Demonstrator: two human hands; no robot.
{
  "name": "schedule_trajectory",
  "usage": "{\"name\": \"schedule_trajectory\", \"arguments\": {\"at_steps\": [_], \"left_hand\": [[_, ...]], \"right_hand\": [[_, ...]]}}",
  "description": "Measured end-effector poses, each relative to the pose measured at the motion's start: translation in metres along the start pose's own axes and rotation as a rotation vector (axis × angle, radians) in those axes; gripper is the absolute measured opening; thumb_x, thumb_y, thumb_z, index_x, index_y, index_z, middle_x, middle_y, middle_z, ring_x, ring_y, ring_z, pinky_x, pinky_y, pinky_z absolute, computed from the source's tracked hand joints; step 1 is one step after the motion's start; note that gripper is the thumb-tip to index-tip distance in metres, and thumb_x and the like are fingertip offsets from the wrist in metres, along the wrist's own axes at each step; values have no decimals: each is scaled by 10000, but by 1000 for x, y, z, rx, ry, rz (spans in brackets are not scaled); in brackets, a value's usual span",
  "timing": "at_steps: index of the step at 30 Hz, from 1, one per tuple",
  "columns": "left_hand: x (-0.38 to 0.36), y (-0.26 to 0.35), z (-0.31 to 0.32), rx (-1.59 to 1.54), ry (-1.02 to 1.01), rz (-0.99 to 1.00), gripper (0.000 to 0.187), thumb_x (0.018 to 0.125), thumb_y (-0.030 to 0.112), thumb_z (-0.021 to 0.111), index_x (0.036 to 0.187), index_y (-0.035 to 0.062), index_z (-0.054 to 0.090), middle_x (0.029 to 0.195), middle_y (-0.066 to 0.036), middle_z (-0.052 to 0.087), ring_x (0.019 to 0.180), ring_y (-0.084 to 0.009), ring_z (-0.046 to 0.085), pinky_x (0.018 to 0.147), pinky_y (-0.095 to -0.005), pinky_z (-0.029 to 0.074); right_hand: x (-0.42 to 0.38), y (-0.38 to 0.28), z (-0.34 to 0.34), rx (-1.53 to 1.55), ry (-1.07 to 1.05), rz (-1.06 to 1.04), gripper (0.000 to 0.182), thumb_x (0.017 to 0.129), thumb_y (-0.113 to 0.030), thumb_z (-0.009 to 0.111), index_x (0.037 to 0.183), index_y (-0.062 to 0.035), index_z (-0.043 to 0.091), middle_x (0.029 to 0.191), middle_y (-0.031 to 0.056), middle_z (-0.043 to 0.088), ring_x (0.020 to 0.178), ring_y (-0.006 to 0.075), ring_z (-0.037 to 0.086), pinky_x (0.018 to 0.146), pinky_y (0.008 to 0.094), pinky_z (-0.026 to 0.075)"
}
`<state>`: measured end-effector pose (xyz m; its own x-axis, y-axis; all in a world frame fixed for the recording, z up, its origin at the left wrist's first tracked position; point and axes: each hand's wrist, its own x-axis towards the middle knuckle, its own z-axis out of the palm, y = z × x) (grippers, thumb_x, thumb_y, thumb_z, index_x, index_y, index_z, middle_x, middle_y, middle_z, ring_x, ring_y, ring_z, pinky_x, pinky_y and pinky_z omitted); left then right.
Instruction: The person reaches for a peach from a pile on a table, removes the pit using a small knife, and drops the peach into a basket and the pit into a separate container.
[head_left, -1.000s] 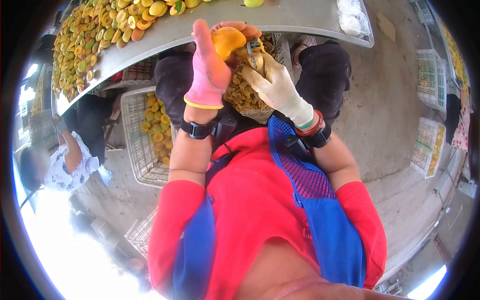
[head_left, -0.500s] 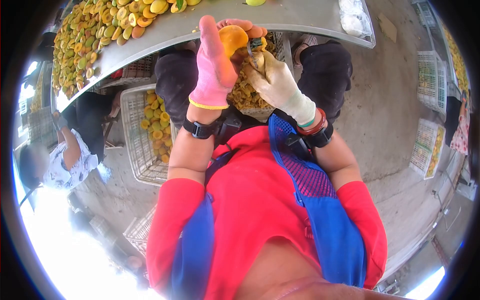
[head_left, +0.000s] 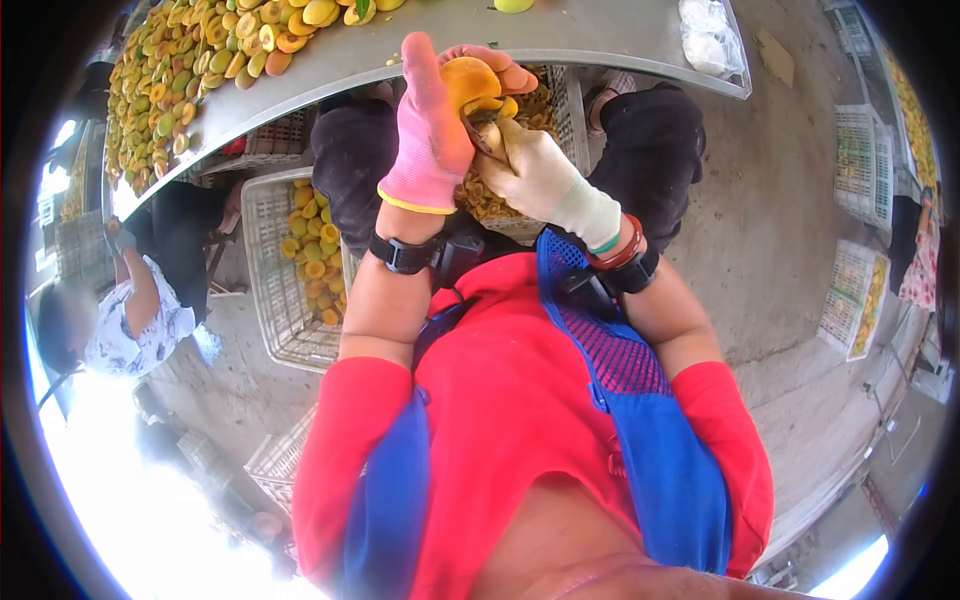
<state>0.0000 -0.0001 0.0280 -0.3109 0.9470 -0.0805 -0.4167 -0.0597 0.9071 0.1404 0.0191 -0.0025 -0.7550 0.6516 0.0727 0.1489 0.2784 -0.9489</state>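
My left hand [head_left: 425,140], in a pink glove, cups a yellow peach [head_left: 468,80] with the thumb standing upright beside it. A flap of the peach hangs over on its right side. My right hand [head_left: 545,175], in a whitish glove, is closed on a small metal tool [head_left: 472,128] against the fruit's lower side. Most of the tool is hidden by the fingers and the fruit. Below both hands, between my knees, peach scraps [head_left: 490,205] lie in a crate [head_left: 570,110].
A metal table [head_left: 600,35] holds a heap of cut peaches [head_left: 165,90] on its left and a plastic bag [head_left: 707,40] at its right corner. Beside my left leg stands a crate [head_left: 268,280] with peach halves [head_left: 315,250]. A co-worker [head_left: 140,310] sits at the left.
My right hand has turned and moved slightly down and left. The tool's curved metal part, plain to see before, is now mostly hidden, and a flap of peach shows at the right.
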Motion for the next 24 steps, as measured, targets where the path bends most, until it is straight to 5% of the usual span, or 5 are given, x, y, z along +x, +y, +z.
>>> {"name": "schedule_trajectory", "arguments": {"at_steps": [4,7,15,22,24], "left_hand": [[-1,4,-4,18,-126,-75,846,953,763,313,1035,-13,641,980,-144,691,988,-301,675,936,-401,511],[-2,8,-2,55,-65,-53,835,955,756,323,1056,-13,635,1000,-149,690,1005,-300,662,946,-398,502],[7,0,-33,126,60,120,823,977,724,323,1120,-32,617,1032,-166,681,987,-276,641,968,-385,484],[4,-4,-36,193,87,150,806,988,701,336,1127,-45,606,1062,-157,675,1039,-271,644,959,-381,492],[2,-6,-30,230,59,136,759,1011,677,287,1169,17,627,1044,-71,707,941,-150,645,729,-254,393]], "right_hand": [[5,-16,-19,263,-297,146,208,918,-181,626,990,2,558,672,47,555,586,166,548,565,349,449],[5,-14,-21,253,-319,170,225,911,-209,642,1000,-14,574,669,-5,529,545,105,502,502,305,407],[-4,-7,-10,556,-306,536,269,928,-248,591,1086,-30,577,643,-20,520,421,66,437,377,243,328],[-4,-5,-16,767,-74,389,223,938,-189,612,1096,-44,553,640,-11,522,436,69,476,369,231,330],[-1,-8,-15,728,-53,344,170,949,-196,607,1018,-56,539,647,-4,531,440,71,486,358,237,324]]}}
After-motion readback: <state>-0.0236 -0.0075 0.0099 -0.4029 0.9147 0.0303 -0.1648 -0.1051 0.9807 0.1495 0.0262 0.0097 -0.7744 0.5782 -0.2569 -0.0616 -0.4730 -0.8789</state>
